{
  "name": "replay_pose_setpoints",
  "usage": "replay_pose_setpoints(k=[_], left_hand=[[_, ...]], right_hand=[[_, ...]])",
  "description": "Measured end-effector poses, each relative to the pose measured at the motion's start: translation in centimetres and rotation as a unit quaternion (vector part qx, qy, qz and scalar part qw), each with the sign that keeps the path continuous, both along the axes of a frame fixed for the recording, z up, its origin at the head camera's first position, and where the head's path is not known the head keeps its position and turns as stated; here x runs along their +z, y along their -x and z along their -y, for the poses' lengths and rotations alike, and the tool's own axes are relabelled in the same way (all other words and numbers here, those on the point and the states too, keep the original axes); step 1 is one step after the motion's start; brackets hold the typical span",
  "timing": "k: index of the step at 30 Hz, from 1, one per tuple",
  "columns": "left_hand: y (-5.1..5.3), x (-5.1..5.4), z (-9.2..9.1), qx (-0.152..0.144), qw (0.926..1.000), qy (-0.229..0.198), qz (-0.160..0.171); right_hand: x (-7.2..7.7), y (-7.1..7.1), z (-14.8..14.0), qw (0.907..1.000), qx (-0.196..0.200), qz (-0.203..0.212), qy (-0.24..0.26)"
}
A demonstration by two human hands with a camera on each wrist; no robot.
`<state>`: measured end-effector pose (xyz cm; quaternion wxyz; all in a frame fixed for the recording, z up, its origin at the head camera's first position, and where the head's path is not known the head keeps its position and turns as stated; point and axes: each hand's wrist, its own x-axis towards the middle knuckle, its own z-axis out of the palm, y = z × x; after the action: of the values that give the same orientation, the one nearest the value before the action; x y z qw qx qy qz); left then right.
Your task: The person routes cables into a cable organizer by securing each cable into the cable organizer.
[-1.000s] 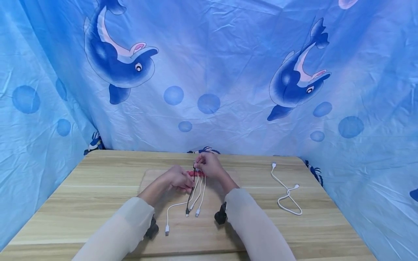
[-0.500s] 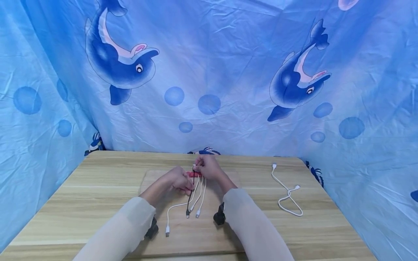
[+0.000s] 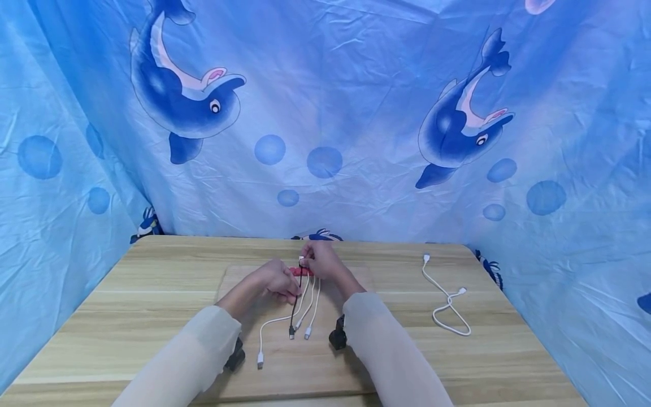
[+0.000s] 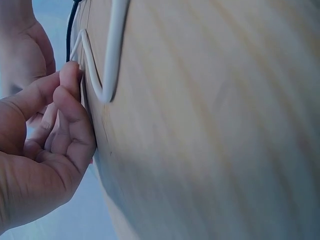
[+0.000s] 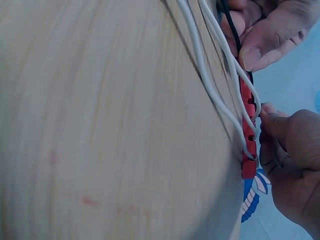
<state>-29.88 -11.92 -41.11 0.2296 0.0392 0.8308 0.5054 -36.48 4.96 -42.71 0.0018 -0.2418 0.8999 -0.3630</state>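
A thin black cable (image 3: 293, 317) with a metal USB plug at its near end runs over the red slotted cable holder (image 3: 294, 271) at the far side of a wooden board. My left hand (image 3: 278, 281) pinches this cable just in front of the holder; in the right wrist view its thumb (image 5: 250, 55) lies against the cable. Behind the holder, my right hand (image 3: 323, 262) grips the cable's far end, where a pale connector tip (image 3: 302, 258) shows. White cables (image 5: 212, 92) sit in the holder's slots (image 5: 251, 138). The right fingertips are partly hidden.
The wooden board (image 3: 305, 373) lies on a wood-grain table (image 3: 127, 316). A loose white cable (image 3: 441, 328) rests at the right. One white USB plug (image 3: 260, 360) lies near the left sleeve. A blue dolphin-print curtain (image 3: 325, 203) hangs behind the table.
My right hand has shifted slightly left and toward me with the black cable's far end, and its connector tip shows more. My left hand has stayed almost where it was.
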Motion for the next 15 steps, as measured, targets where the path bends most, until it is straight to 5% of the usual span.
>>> replay_pose_setpoints(k=[7, 15], left_hand=[[0.28, 0.11, 0.02, 0.004, 0.9999, -0.003, 0.009], [0.17, 0.28, -0.01, -0.003, 1.0, 0.005, 0.002]], right_hand=[[-0.24, 0.3, 0.18, 0.9995, -0.011, -0.026, -0.018], [0.07, 0.08, 0.23, 0.9991, -0.025, -0.007, -0.032]])
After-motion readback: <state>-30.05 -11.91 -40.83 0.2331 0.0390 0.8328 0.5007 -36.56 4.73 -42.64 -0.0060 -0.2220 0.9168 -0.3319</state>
